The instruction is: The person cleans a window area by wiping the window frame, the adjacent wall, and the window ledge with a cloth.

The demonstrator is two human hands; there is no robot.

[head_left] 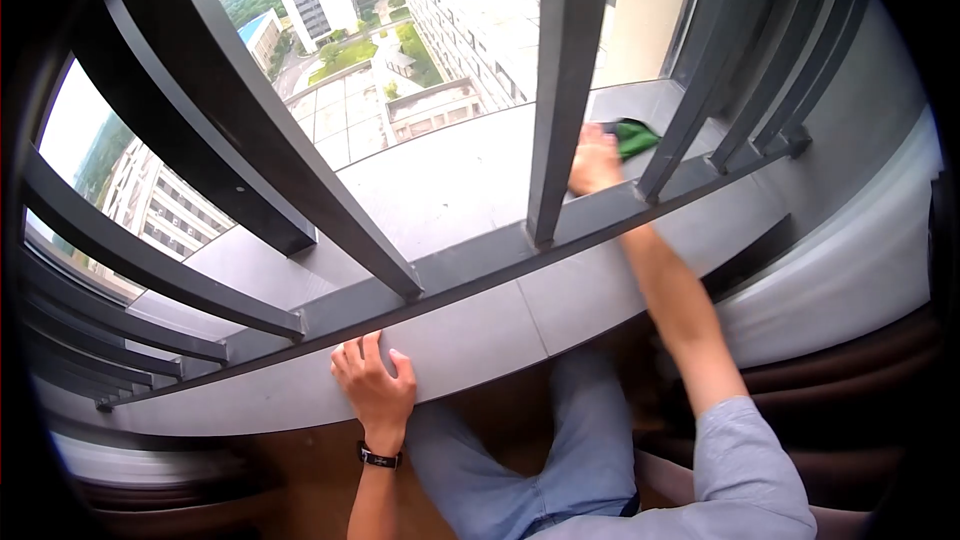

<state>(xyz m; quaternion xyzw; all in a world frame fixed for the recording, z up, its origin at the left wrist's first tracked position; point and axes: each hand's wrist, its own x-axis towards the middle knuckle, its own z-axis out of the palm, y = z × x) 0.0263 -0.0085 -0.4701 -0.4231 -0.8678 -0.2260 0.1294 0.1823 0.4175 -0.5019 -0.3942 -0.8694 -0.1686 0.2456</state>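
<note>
My right hand (597,160) reaches between the grey metal bars and rests on the outer part of the tiled sill, with its fingers pressed on a green and dark cloth (634,138). Part of the cloth lies under the fingers, so their tips are hard to see. My left hand (373,377) lies on the near edge of the light grey sill (465,340), inside the bars, its fingers spread and holding nothing. A black band is on the left wrist.
Upright bars (566,90) rise from a low grey rail (470,265) that runs across the sill. Pale and dark brown curtains (840,300) hang at the right, with more at the lower left. Buildings stand outside, beyond the window.
</note>
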